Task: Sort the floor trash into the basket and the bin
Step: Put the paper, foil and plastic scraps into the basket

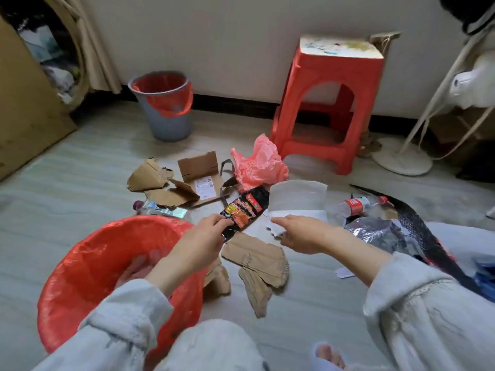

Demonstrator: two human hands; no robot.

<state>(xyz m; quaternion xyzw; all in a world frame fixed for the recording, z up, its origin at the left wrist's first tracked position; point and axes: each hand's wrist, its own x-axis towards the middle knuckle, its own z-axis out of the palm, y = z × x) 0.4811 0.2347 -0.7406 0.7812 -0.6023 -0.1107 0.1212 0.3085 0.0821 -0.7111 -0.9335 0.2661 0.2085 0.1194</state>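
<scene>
just above the rim of the red-lined basket (88, 263), the left hand (199, 243) pinches one end of a black snack wrapper (245, 212) between thumb and fingertips, and the wrapper angles up and away from it, off the floor. the right hand (300, 235) is beside it, fingers curled on the lower edge of a white tissue sheet (296, 198); crumpled white paper (277, 230) shows just under that hand. the basket is nearest the person, at lower left, with the left forearm crossing over its opening. the grey bin (166, 113), lined with a red bag, stands well apart by the far wall, left of a red plastic stool (326, 103). between them the floor holds torn cardboard pieces (174, 180), an opened cardboard box (202, 172) with a label, and a crumpled pink plastic bag (258, 166). a clear bottle (158, 207) with a purple cap lies just beyond the basket rim. another plastic bottle (356, 206) with a red label lies on its side to the right of the tissue, near a silver foil bag (375, 231). more creased brown cardboard (257, 261) lies below the two hands. a white fan stand (401, 156) is at far right.
</scene>
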